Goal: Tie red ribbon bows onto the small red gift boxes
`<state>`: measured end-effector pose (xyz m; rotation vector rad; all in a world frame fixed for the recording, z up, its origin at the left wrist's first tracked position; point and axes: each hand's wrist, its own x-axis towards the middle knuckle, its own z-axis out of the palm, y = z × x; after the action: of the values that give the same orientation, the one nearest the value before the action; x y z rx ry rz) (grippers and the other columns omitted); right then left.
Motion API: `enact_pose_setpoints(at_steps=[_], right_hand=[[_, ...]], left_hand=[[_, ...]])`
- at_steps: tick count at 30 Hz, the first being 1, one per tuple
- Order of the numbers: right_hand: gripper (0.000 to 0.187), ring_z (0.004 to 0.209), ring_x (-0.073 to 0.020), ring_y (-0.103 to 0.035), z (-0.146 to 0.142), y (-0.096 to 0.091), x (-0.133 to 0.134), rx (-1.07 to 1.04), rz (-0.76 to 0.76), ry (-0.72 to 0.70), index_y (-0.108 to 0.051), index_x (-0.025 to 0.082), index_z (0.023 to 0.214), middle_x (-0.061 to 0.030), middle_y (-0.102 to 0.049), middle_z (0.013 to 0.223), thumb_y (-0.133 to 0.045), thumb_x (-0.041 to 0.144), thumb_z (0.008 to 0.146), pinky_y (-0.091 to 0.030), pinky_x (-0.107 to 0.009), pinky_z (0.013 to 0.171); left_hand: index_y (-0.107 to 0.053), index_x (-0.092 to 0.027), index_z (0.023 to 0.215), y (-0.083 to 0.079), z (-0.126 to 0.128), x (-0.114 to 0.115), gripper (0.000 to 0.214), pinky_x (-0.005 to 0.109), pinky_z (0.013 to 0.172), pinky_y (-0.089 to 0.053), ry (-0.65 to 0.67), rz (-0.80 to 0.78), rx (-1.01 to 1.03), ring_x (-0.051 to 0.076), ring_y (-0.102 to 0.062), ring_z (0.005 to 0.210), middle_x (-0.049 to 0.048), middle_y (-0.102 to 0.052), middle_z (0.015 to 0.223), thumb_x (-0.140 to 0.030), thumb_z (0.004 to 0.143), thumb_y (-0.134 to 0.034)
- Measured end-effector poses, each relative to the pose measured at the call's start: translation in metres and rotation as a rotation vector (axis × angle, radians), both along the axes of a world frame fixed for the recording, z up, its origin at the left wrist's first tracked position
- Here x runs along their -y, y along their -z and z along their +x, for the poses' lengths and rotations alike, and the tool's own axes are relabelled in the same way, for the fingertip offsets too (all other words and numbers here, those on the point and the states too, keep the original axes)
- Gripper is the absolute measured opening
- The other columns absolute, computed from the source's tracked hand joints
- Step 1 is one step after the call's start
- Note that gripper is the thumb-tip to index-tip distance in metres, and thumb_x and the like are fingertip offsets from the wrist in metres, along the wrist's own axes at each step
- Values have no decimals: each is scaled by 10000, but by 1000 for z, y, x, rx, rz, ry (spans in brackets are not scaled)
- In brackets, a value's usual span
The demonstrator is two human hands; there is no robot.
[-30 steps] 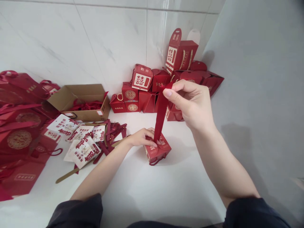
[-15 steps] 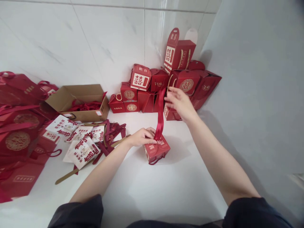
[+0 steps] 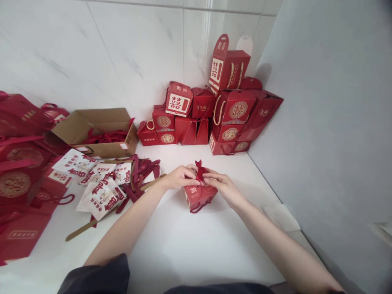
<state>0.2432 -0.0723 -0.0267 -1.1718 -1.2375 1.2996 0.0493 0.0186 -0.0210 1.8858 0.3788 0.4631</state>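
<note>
A small red gift box (image 3: 196, 198) with a dark red cord handle on its near side sits on the white table. On its top a red ribbon (image 3: 199, 171) stands up in a short folded piece, with a notched end pointing away from me. From the left, my left hand (image 3: 183, 178) pinches the ribbon low down, close to the box lid. My right hand (image 3: 223, 183) is closed in from the other side, fingertips on the same ribbon. The fingers partly cover the lid and the ribbon's base.
Several red boxes (image 3: 235, 110) are stacked against the tiled wall. A cardboard box (image 3: 101, 153) holds red ribbons. Printed white cards (image 3: 105, 196) and dark red ribbon pieces (image 3: 143, 171) lie on my left, beside larger red gift bags (image 3: 24, 212). A grey wall (image 3: 330, 122) bounds the right.
My right hand has come down from above the box to the ribbon. The ribbon, stretched up long before, is now short and folded at the lid. My left hand has stayed there.
</note>
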Motion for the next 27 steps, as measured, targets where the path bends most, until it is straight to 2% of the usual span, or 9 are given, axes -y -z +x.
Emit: enact_pose_setpoints(at_steps=[4,10,12,14,16,18,21,23,27], right_hand=[[195,1240,-285,-491,-9,6,-3,-213,-109,86,-746,230,848,-49,-619,1252,-712,345,694,-320,-406,1061],[177,1308,-257,-405,-11,6,3,-91,-46,196,-740,229,842,-55,-525,1362,-711,357,723,-254,-366,1080],[210,1142,-244,-546,-14,4,3,-181,-92,151,-731,214,850,-67,-632,1201,-733,365,705,-360,-348,986],[220,856,-201,-631,-18,2,1,-305,-149,96,-712,190,795,-43,-702,890,-749,378,689,-446,-307,816],[232,645,-152,-597,-22,1,-1,-396,-184,86,-690,172,726,-6,-666,681,-763,386,676,-452,-269,682],[241,573,-130,-565,-25,1,-3,-445,-194,124,-676,165,676,5,-648,620,-771,387,670,-448,-258,636],[254,645,-166,-619,-22,3,-5,-492,-233,233,-688,175,726,-22,-699,710,-768,408,666,-480,-300,686],[272,853,-215,-658,-16,3,-3,-484,-224,344,-696,192,795,-56,-726,935,-769,416,658,-490,-342,787],[174,1238,-251,-506,-7,-9,10,-358,23,496,-679,218,777,-63,-575,1317,-702,389,750,-395,-412,1007]], left_hand=[[-756,-200,963,1,-1,-1,209,345,978,-383,4,35,-16,192,-489,1052,92,-722,891,-309,813,-659],[-760,-203,942,1,0,-2,194,340,1007,-368,6,50,-17,192,-494,1092,88,-727,919,-304,809,-663],[-762,-202,937,1,0,-1,196,334,995,-379,0,44,-25,196,-498,1102,89,-720,893,-310,803,-668],[-761,-193,941,1,0,-1,205,338,987,-384,-4,41,-37,201,-499,1109,92,-710,857,-313,805,-666],[-759,-180,943,0,0,-1,214,345,984,-386,-3,47,-42,205,-497,1113,98,-707,841,-315,808,-662],[-763,-176,925,-1,0,0,206,351,986,-385,0,58,-36,207,-499,1114,103,-709,841,-313,812,-658],[-769,-185,894,-1,0,1,190,349,995,-379,-2,56,-25,207,-500,1126,102,-717,840,-316,813,-658],[-768,-193,906,-1,0,1,198,343,1003,-374,-10,36,-26,204,-492,1141,101,-723,865,-328,812,-658],[-762,-197,932,-4,1,2,213,334,997,-377,-19,12,-40,197,-488,1123,96,-724,883,-339,819,-650]])
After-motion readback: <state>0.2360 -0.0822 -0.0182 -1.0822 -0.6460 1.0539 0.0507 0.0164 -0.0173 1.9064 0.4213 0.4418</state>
